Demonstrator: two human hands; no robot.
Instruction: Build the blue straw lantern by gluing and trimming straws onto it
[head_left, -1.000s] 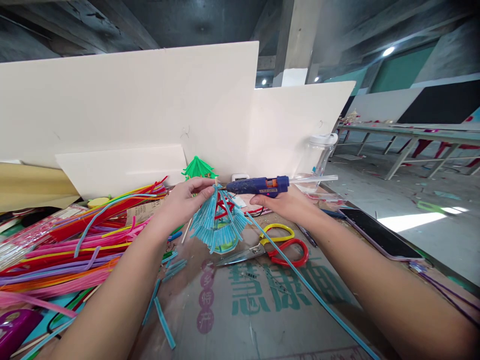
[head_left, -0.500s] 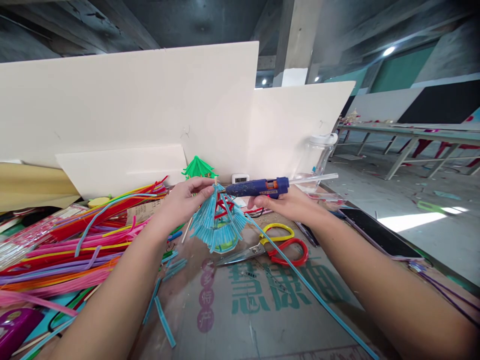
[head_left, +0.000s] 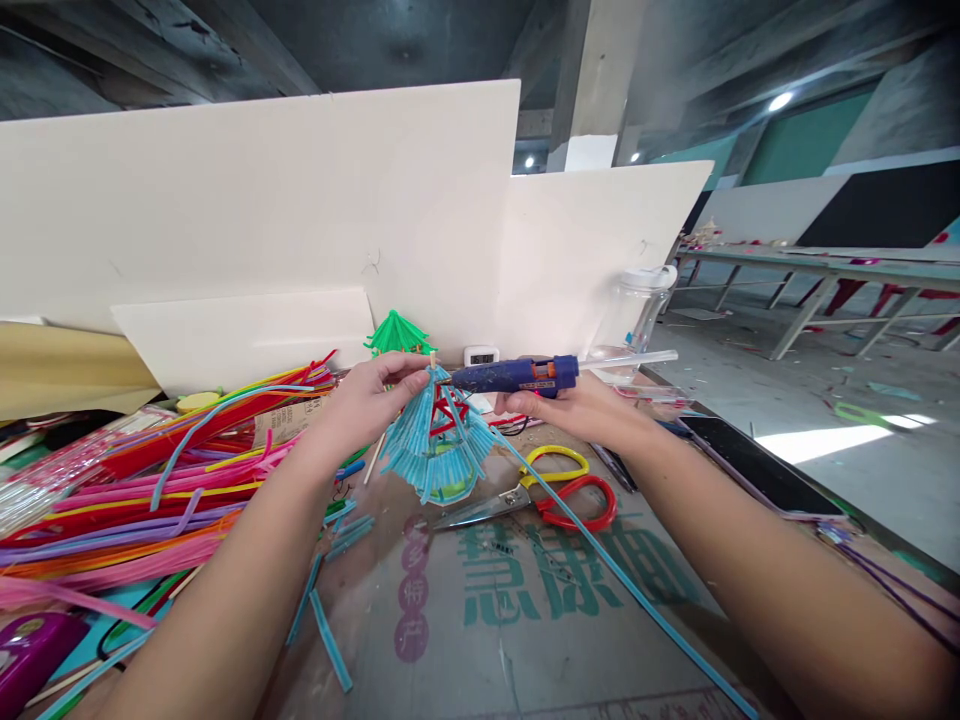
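Observation:
A small umbrella (head_left: 435,440) made of light-blue pipe cleaners with red ribs stands on the cardboard-covered table (head_left: 525,620). My left hand (head_left: 367,400) pinches its top, fingers closed on the canopy near the wooden stick. My right hand (head_left: 577,405) grips a blue hot glue gun (head_left: 517,375), nozzle touching the umbrella's tip, a clear glue stick jutting out the back. A long blue pipe cleaner (head_left: 600,560) trails from the umbrella toward the near right.
Scissors (head_left: 547,495) with yellow and red handles lie just right of the umbrella. A heap of coloured pipe cleaners (head_left: 150,490) fills the left. A green umbrella (head_left: 396,335), white boards (head_left: 262,200), a clear jar (head_left: 637,305) and a phone (head_left: 757,465) stand around.
My right hand and the glue gun have shifted slightly left, toward the umbrella's tip. The left hand keeps its hold.

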